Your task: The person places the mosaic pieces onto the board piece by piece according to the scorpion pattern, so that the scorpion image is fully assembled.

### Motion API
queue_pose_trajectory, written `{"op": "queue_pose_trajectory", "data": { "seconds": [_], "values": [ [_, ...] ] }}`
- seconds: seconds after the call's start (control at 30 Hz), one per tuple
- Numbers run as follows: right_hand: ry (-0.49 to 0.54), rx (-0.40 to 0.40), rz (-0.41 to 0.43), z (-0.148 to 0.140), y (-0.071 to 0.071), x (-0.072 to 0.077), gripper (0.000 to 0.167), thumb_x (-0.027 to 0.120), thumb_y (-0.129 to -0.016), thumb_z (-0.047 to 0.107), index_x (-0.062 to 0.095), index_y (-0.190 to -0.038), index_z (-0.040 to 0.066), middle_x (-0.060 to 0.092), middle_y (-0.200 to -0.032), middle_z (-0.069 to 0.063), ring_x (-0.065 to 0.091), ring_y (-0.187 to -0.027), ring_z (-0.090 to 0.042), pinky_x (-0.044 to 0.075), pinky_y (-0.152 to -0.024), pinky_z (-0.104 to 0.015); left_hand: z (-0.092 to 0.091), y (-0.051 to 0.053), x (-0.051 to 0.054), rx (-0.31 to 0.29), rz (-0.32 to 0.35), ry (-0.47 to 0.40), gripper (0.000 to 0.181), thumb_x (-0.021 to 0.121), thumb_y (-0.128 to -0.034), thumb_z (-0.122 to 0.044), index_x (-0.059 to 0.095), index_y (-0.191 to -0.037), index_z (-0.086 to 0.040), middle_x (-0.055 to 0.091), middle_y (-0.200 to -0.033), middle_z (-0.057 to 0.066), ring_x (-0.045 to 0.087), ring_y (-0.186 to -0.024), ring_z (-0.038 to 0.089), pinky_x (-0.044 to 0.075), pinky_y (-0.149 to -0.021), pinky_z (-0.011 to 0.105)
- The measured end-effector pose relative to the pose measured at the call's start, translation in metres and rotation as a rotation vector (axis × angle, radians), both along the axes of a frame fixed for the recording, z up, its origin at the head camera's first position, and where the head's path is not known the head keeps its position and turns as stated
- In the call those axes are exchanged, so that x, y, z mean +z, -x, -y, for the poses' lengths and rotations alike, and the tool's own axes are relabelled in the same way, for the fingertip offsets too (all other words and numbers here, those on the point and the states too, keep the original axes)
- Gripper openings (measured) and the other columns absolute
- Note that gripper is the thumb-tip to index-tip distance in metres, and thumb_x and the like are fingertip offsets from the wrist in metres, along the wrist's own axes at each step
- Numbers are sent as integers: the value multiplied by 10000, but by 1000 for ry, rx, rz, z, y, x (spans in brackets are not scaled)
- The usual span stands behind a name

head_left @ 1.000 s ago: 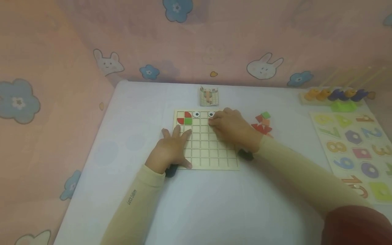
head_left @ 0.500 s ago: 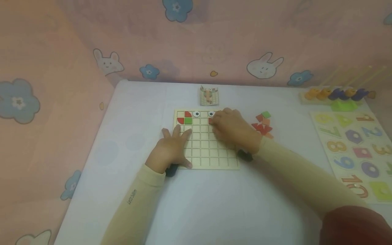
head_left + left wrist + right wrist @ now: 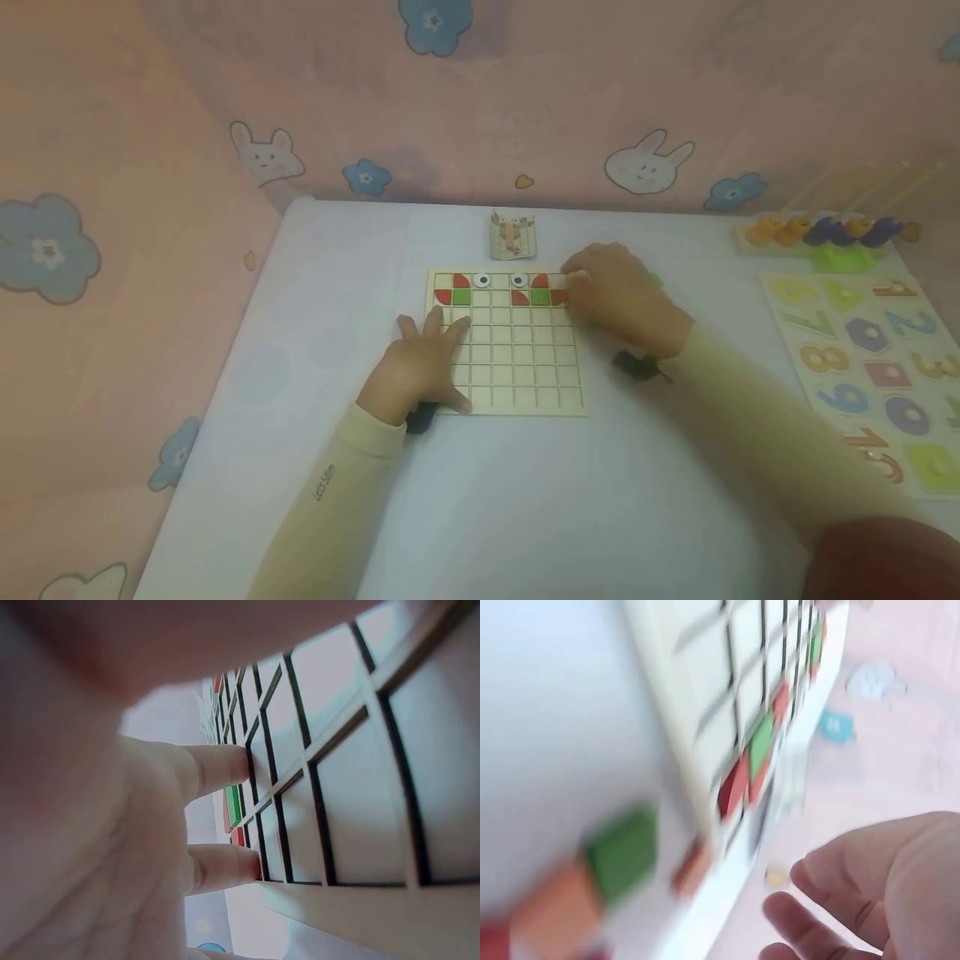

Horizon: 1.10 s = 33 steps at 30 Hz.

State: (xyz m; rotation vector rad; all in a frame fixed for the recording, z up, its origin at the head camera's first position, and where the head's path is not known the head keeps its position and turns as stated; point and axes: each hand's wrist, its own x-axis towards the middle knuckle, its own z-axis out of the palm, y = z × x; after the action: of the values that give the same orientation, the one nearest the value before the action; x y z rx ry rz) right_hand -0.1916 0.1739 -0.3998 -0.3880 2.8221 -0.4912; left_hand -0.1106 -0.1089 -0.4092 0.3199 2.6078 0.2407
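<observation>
My left hand (image 3: 412,367) rests with spread fingers on the left edge of a pale grid board (image 3: 521,358). In the left wrist view its fingertips (image 3: 236,765) touch the squares. My right hand (image 3: 630,296) is at the board's top right corner. The right wrist view shows its fingers loosely bent, holding nothing. Along the top rows sit two eye discs (image 3: 482,281), a green square (image 3: 461,297) with red quarter-round pieces on the left, and another green square (image 3: 540,297) with red pieces (image 3: 519,297) around it on the right.
Loose green (image 3: 622,855) and orange pieces (image 3: 559,904) lie right of the board, mostly hidden by my right hand in the head view. A pattern card (image 3: 512,236) lies behind the board. At right are a number puzzle (image 3: 855,367) and a peg toy (image 3: 825,233).
My right hand has moved right, from over the board to its top right corner, uncovering the green square and red pieces there. The left hand stays in place.
</observation>
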Motion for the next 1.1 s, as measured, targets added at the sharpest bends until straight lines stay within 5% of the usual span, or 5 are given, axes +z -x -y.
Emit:
{"op": "queue_pose_trajectory", "data": {
  "seconds": [0.1,0.27,0.63,0.83,1.1],
  "values": [
    [24,-160,70,-30,3,11,393,528,-1065,257,643,-1389,66,593,-1362,-159,469,-1280,-366,311,-1178,-584,0,1,-1,2,4,-3,1294,1005,-668,-495,270,-1699,-225,192,-1707,206,218,-1437,585,578,-866,478],
    [-59,-208,49,-77,11,14,402,567,-1039,214,651,-1364,-8,607,-1354,-271,517,-1263,-452,340,-1140,-648,0,1,-1,10,11,-8,1290,1006,-672,-486,270,-1700,-226,184,-1712,208,204,-1449,591,572,-892,498],
    [-96,-84,74,-123,6,-5,407,609,-996,92,630,-1362,-85,591,-1364,-338,467,-1330,-542,333,-1129,-683,0,1,-4,9,0,-13,1295,1010,-663,-486,276,-1698,-230,192,-1709,201,212,-1448,587,580,-876,485],
    [-184,-29,-107,-128,-3,-13,330,663,-1003,174,701,-1206,-83,690,-1180,-320,599,-1130,-526,450,-1008,-674,0,1,-4,8,2,-6,1299,1008,-664,-493,269,-1700,-236,177,-1717,204,204,-1454,595,581,-884,491],
    [-503,252,-258,-129,-8,-13,345,914,-765,57,726,-1037,-40,705,-1043,-275,656,-943,-489,546,-871,-634,-1,1,-2,2,0,2,1298,1004,-669,-498,261,-1702,-239,201,-1701,197,202,-1457,611,588,-868,494]
  ]
}}
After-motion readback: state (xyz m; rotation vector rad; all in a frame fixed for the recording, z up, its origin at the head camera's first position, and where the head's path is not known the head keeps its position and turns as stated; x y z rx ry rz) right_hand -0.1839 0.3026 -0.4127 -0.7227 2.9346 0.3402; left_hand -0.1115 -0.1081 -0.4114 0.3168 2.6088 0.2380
